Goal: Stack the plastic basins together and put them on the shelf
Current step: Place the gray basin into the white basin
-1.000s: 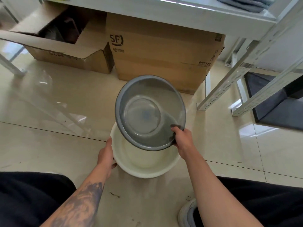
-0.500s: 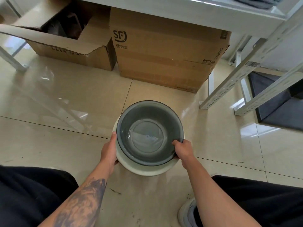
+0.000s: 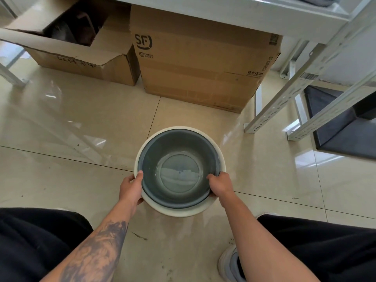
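A translucent grey basin (image 3: 179, 151) sits nested inside a larger white basin (image 3: 183, 211), both low over the tiled floor in front of me. My left hand (image 3: 130, 190) grips the left rim of the pair, thumb over the grey edge. My right hand (image 3: 220, 186) grips the right rim the same way. The white shelf board (image 3: 234, 15) runs across the top of the view, its slotted upright (image 3: 301, 82) slanting down on the right.
Two cardboard boxes stand under the shelf: an open one (image 3: 81, 55) at left and a closed SF box (image 3: 203, 64) in the middle. A dark mat (image 3: 345, 135) lies at right. My knees and a shoe (image 3: 228, 265) fill the bottom.
The grey basin, held tilted above the white one by my right hand, came down and settled fully inside it. My left hand shifted onto the rim of the pair.
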